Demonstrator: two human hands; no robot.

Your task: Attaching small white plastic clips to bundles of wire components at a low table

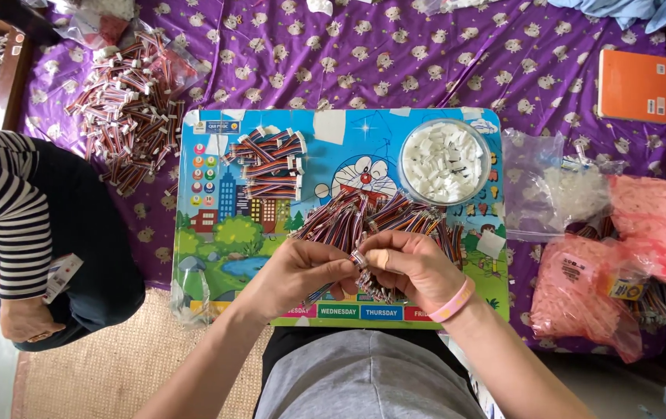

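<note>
Single head-worn view, straight down, close over the lap tray (193, 233)

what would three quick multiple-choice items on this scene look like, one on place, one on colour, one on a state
1. Where does the round clear tub of white connectors stand?
A. on the tray's upper right part
B. on the orange book
C. on the woven mat

2. What colour is the wristband on the right hand?
A. green
B. pink
C. black

3. What is the state of the left hand?
A. resting flat on the cloth
B. inside a plastic bag
C. pinching a small wire piece together with the right hand

Answers: 1 A, the tub sits on the cartoon tray near its upper right corner. 2 B, the band shows pink. 3 C, both hands' fingertips meet on the piece above the tray.
</note>
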